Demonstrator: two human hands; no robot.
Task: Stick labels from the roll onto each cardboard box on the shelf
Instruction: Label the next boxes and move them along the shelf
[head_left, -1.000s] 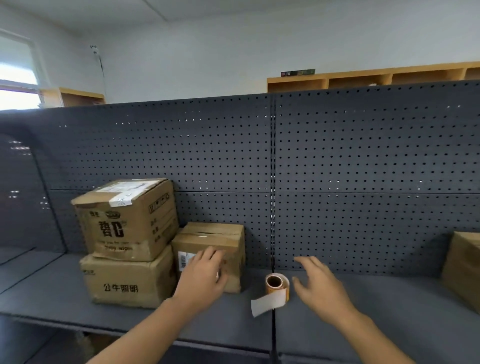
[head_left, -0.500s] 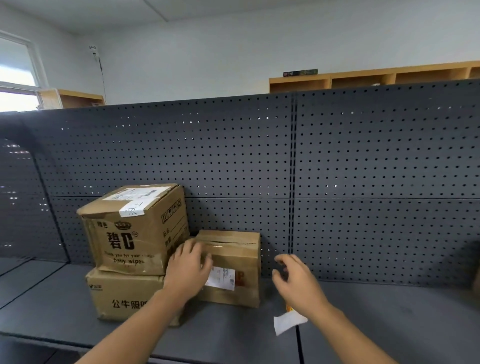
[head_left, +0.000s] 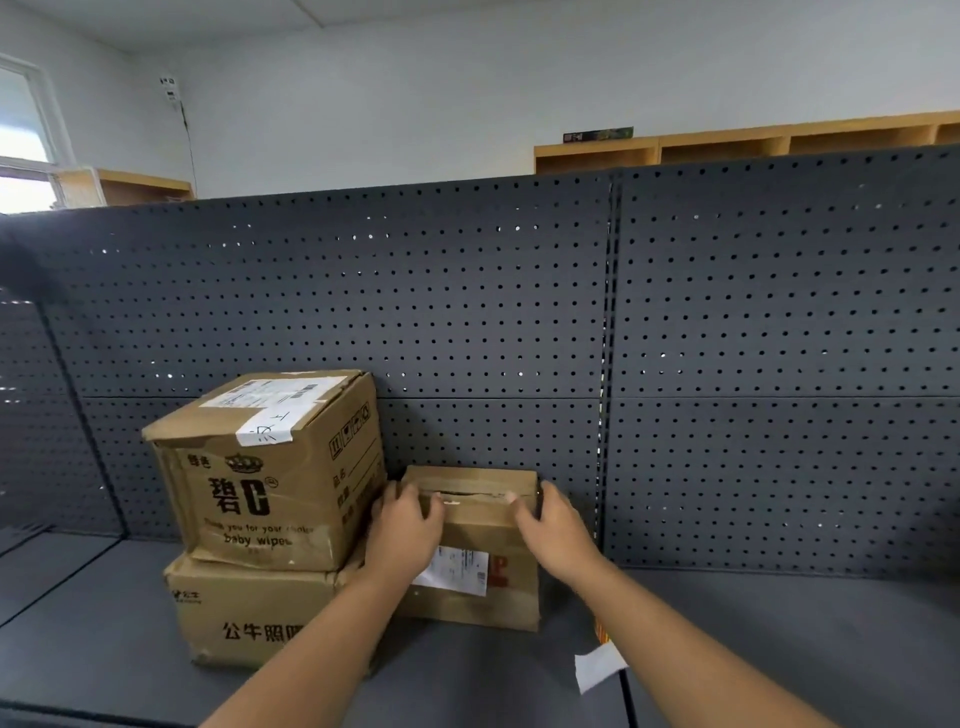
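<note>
Both hands (head_left: 408, 525) grip small box (head_left: 480, 603), stacked boxes (head_left: 260, 499) beside

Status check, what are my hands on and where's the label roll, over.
Left hand and right hand grip the small box at its top corners. Label roll on shelf, mostly behind right forearm. Nothing blocking.

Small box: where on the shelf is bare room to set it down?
Free: the shelf right of the label roll, to the pegboard; also left of the stacked boxes. Crowded: small box sits tight beside the stack, both hands on it.
</note>
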